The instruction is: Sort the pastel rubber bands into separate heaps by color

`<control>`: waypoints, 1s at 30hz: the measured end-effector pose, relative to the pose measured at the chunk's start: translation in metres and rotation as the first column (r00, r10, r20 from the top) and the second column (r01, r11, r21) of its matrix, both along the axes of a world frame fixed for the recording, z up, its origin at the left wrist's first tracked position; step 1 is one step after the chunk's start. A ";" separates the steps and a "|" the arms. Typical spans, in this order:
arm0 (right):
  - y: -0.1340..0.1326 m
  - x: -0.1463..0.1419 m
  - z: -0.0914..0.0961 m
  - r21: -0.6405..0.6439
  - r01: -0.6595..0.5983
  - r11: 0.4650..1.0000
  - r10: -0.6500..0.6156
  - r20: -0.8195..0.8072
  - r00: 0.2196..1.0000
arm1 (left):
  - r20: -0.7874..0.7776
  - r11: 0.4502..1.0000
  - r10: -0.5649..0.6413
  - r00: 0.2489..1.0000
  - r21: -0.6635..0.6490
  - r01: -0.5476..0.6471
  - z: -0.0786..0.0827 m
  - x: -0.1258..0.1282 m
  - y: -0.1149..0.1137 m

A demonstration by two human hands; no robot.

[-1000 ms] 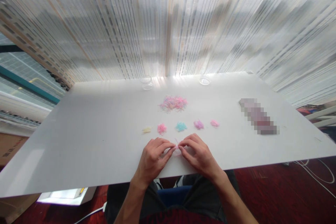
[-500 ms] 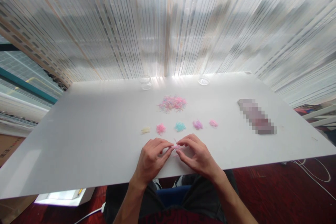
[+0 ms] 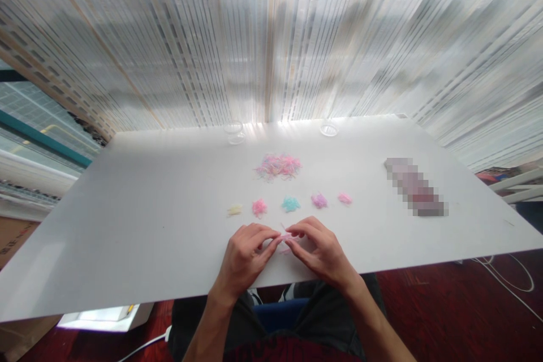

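Observation:
My left hand [image 3: 246,253] and my right hand [image 3: 320,250] meet over the front of the white table [image 3: 139,226]. Thumb and forefinger of each pinch a little bunch of thin pink bands [image 3: 287,237], which look like small rubber bands; the fingertips partly hide it. Just beyond the hands lies a row of small heaps sorted by colour: yellow bands [image 3: 235,210], pink bands [image 3: 259,207], turquoise bands [image 3: 291,203], purple bands [image 3: 319,201] and light pink bands [image 3: 345,198]. Farther back is a larger mixed pile of bands [image 3: 278,167].
At the table's back edge stand a clear round tub [image 3: 235,133] and a clear shallow lid [image 3: 329,129]. A blurred-out flat object [image 3: 416,188] lies on the right. Behind the table hangs a striped curtain [image 3: 271,39]. White cables [image 3: 509,277] lie on the floor at right.
Both hands stay in almost the same place; the fingers have shifted only slightly on the pink bands. The heaps have not changed.

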State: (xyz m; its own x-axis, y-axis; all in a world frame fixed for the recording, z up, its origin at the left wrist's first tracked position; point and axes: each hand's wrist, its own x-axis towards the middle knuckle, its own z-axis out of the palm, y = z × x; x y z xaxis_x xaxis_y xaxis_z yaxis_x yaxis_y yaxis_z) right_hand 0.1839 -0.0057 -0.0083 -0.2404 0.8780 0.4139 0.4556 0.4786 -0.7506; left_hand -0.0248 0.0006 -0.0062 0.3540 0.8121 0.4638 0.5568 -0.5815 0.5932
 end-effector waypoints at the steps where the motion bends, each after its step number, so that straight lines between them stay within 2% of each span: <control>1: 0.000 0.000 0.000 0.001 -0.003 1.000 0.003 -0.003 1.000 | 0.001 1.000 -0.001 1.000 0.001 0.001 0.000 0.000 0.000; 30: 0.000 0.001 -0.002 -0.054 -0.051 0.997 0.052 0.030 0.998 | 0.005 0.998 -0.019 1.000 -0.066 0.019 0.003 0.001 -0.002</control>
